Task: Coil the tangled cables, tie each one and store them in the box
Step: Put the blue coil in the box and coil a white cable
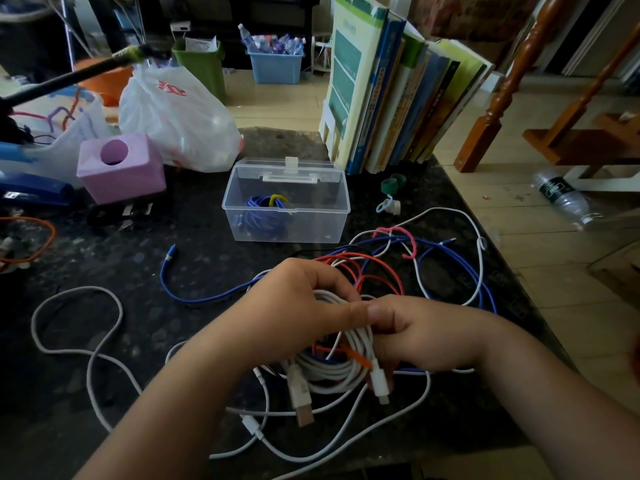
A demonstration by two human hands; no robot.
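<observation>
Coil: white cable coil (332, 367) is held above the dark surface (194, 271), low and centre in the head view, its loops bunched between both hands.
Left hand: left hand (294, 303) curls over the top of the bundle, fingers and thumb closed round the white loops.
Right hand: right hand (412, 336) grips the coil's right side, thumb meeting the left thumb; an orange tie (356, 356) crosses the loops just below it.
Plugs: USB plug (302, 400) and a smaller white connector (379, 386) hang free beneath the coil.
Handling: likely light, limp and springy; loops will probably fan out if the grip loosens, so the pinch belongs where the tie crosses, not on the dangling plugs.
Tie: looks soft and bendable, suited to twisting, though whether it is already wound closed is hidden by the fingers.
Loose cables: blue cable (194, 296), red cable (374, 268) and further white ones lie tangled on the surface, with a pink tie (398, 233) among them.
Box: clear box (285, 220) stands open beyond the hands, already containing a tied blue coil (263, 216).
Risk: trailing white strands below may snag when the coil is lifted.
</observation>
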